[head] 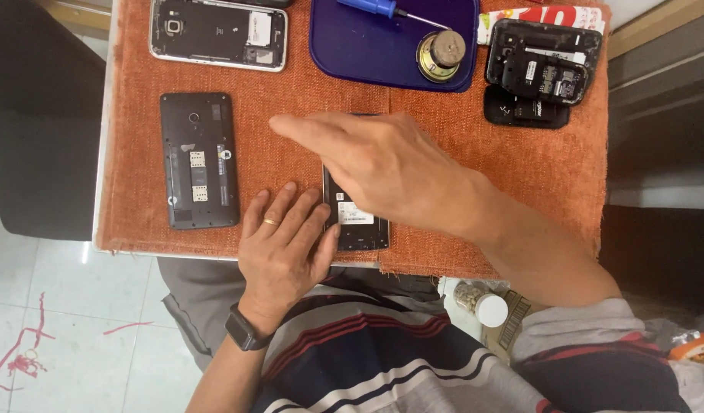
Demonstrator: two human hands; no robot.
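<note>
Gold ring, black wristwatch [245, 329] on left hand [283, 245]; striped shirt, grey trousers.

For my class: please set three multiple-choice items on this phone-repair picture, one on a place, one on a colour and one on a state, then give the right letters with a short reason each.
1. Where does the round metal part lie?
A. on the blue tray
B. on the floor
C. on a phone

2. What colour is the cloth under the phones?
A. green
B. orange
C. white

3. How is the black phone at the left?
A. back cover off, insides showing
B. wrapped in a box
C. held in a hand

Key: 1 A, it sits on the tray beside the blue-handled screwdriver. 2 B, the woven cloth is orange. 3 A, its card slots show and it lies apart from the left hand, which rests beside the middle phone under the right hand.
</note>
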